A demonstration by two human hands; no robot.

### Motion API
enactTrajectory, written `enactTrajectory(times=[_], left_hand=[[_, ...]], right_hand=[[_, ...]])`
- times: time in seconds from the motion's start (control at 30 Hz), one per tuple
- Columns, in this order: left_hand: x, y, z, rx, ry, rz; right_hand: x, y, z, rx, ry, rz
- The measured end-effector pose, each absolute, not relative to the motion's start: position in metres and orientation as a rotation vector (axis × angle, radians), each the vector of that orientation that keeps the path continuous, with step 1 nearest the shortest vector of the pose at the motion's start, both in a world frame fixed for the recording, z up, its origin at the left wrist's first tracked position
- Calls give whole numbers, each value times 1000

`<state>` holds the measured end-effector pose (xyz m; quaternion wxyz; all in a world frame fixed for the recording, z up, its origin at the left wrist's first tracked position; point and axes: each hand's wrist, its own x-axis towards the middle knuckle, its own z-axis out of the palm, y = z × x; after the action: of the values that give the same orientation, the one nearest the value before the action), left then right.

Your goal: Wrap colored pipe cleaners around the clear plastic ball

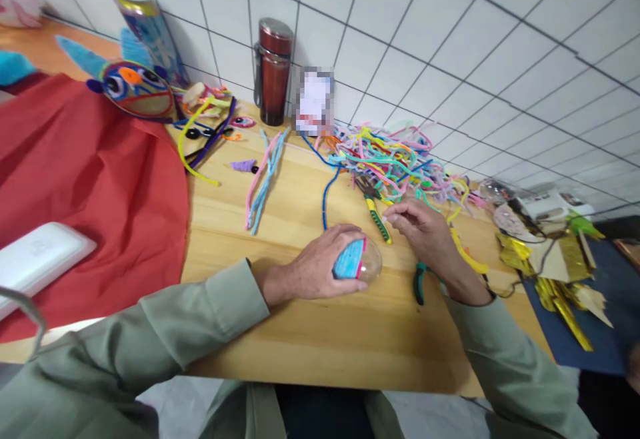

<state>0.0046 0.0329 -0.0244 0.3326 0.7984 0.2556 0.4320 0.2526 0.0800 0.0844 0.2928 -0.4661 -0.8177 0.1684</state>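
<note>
My left hand (320,262) rests on the wooden table (300,332), its fingers wrapped round a clear plastic ball (356,260) partly wound with blue fuzzy wire. My right hand (425,229) lies just to the right, fingers curled, the fingertips pinched near the yellow-handled pliers (377,216); what they pinch is too small to make out. A blue pipe cleaner (325,196) runs up from the ball toward a tangled heap of coloured pipe cleaners (395,159). Green-handled pliers (419,282) lie under my right wrist.
A red cloth (85,179) covers the table's left side, with a white case (40,256) on it. A painted mask (133,87), a can (145,22) and a red flask (273,72) stand along the tiled wall. Pink and blue pipe cleaners (265,179) lie mid-table. Gold foil scraps (555,272) sit at right.
</note>
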Motion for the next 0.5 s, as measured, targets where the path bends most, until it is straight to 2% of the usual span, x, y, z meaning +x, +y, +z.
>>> enactTrajectory(times=[0.23,0.5], left_hand=[[0,33,-21,2139,625,1131],[2,35,-25,2168,568,1209]], right_hand=[[248,16,85,-1294,-1882,802],[220,8,87,-1273,-1905,818]])
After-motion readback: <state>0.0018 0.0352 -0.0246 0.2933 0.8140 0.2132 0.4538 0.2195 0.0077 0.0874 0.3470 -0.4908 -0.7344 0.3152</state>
